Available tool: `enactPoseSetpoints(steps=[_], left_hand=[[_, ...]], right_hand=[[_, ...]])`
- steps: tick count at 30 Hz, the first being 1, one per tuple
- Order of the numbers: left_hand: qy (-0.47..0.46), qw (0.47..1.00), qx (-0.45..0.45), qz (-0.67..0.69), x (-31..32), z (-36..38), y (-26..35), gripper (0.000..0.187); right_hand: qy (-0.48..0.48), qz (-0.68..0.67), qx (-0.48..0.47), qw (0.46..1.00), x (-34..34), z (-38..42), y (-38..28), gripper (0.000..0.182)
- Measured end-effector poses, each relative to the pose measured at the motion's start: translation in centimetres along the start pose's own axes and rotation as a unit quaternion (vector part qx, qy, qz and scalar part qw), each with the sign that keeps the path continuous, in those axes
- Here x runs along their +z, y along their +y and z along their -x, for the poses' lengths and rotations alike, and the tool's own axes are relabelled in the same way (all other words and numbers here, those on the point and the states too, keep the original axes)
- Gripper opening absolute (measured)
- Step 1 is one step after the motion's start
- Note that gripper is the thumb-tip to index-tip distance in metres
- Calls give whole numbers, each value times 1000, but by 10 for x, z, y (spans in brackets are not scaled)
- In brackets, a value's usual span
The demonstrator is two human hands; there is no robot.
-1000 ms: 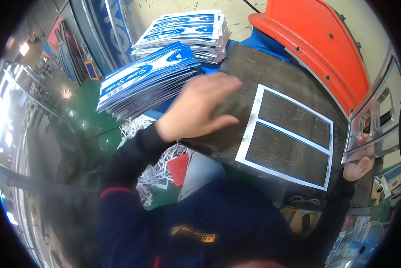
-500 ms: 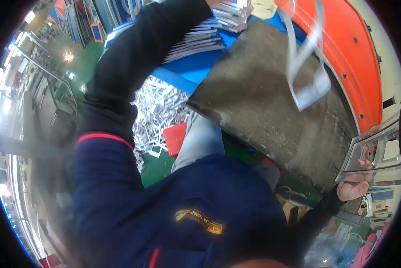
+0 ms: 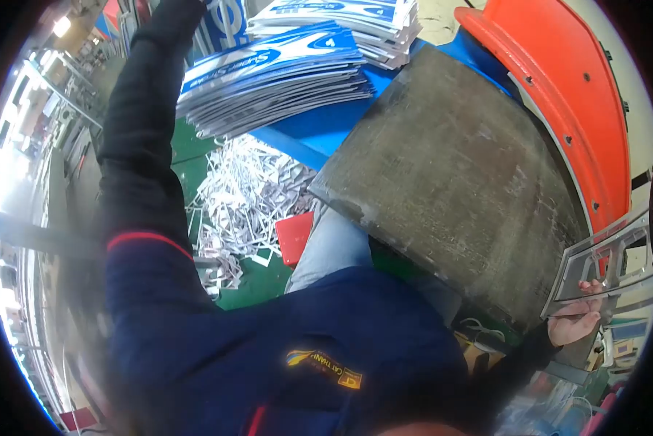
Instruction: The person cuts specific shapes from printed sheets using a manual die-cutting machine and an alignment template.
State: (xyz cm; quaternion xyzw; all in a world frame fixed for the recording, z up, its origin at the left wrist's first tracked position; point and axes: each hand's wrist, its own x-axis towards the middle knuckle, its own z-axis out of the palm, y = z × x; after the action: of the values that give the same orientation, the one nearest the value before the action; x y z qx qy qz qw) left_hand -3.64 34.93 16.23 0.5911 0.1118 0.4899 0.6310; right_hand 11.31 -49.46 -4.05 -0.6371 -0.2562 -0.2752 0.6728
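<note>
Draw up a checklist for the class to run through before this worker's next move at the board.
1. Board bare of sheets: ok.
2. Right hand grips the metal frame: ok.
3. Left hand in view: not ok, the sleeve runs off the top edge.
4. Printed stack within reach beside the board: ok.
5. Floor free of scraps: not ok.
6. Left hand's hold: cannot tell.

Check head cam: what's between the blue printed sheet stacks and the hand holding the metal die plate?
The dark worn board lies bare between the sheet stacks and right hand holding the metal plate, in the head view.
</note>
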Motion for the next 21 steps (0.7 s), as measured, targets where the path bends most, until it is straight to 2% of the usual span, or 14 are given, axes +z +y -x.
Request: enactPoseSetpoints(steps=[1,2,4,5,6,7,8,10,12,13,14,17,19,21], left_hand=[[-55,992,-39,-102,-17,-30,-25,66],[70,977,-79,-183,32,30,-16,63],[-138,965,-54,-218,2,-31,-84,51],[-181,927,71,-321,33,6,-85,33],[-205,884,59,-416,51,-2,-98,36],[-261,813,157,-496,74,5,-107,30],[-333,690,310,-563,82,-9,-124,26],[-333,686,272,-587,128,45,-106,22],[-374,650,292,-593,139,47,-115,24],[-350,666,239,-613,143,50,-119,31],[-352,655,235,-626,145,52,-120,37],[-355,646,214,-641,154,65,-108,36],[-319,689,158,-632,153,64,-112,34],[-342,683,175,-622,145,57,-116,33]], right_hand=[[-6,-7,7,1000,0,1,0,76],[-12,-14,14,1000,0,1,0,75],[4,-21,9,1000,5,5,0,74],[13,-30,8,999,7,6,1,74],[19,-29,3,999,6,7,3,74],[7,-27,-3,1000,4,8,4,72],[-5,-26,-9,1000,3,8,5,70],[-6,-23,-23,999,5,8,4,68],[-8,-20,-35,999,8,9,2,65],[-6,-25,-39,999,10,10,1,63],[-3,-31,-44,999,12,10,0,61],[-5,-31,-44,999,12,12,-2,61],[0,-27,-42,999,14,12,-4,61],[4,-24,-41,999,14,11,-4,61]])
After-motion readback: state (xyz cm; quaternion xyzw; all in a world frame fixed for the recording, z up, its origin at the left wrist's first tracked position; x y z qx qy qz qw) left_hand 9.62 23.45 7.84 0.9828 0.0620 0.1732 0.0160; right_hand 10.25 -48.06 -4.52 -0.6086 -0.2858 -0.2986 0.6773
